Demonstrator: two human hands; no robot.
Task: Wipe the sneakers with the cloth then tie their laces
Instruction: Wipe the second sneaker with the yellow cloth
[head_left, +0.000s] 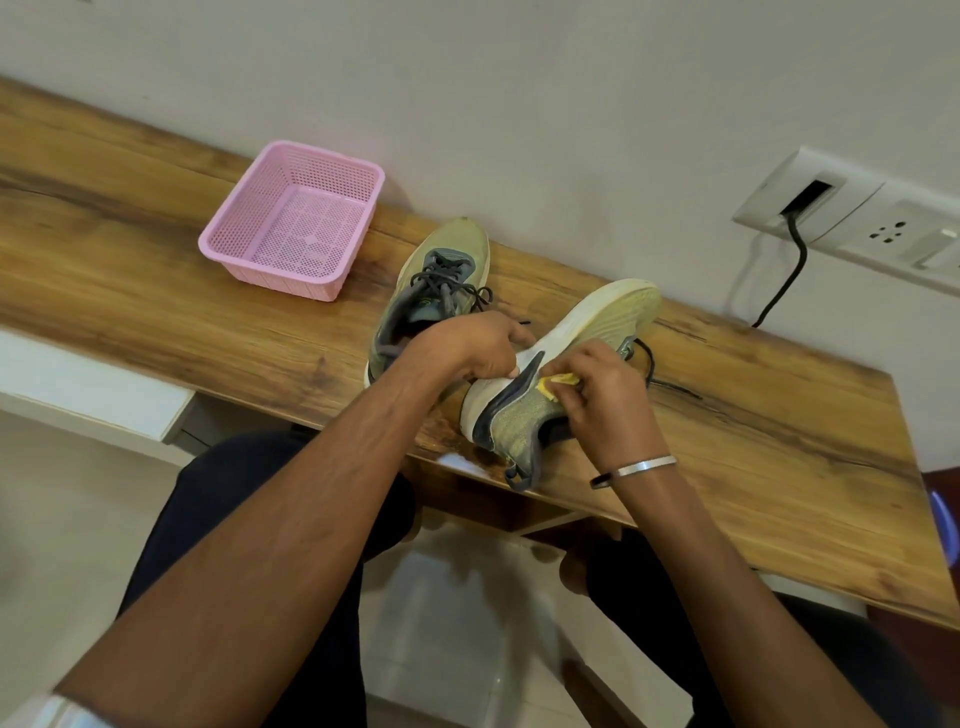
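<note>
A long wood-grain worktop (156, 270) runs along a white wall, with bare board to the far left and along its near edge. On it, near the wall, sits a pink perforated plastic basket (293, 221), well apart from the shoes. Right of the basket an olive-green mesh sneaker with dark grey laces (434, 280) stands upright, toe to the wall, its laces loose. The left hand (470, 345) reaches in over the near edge, forearm stretched forward, fingers curled over the white sole of a second olive-green sneaker tipped on its side (561, 374), heel close to the worktop's front edge. The right hand (605, 395), wrist bent and wearing a silver metal bangle (634, 470), pinches a small yellow cloth (558, 383) against that sneaker's side. Further right the worktop is open board; above it a white wall socket panel (852, 213) holds a black cable (792, 270).
</note>
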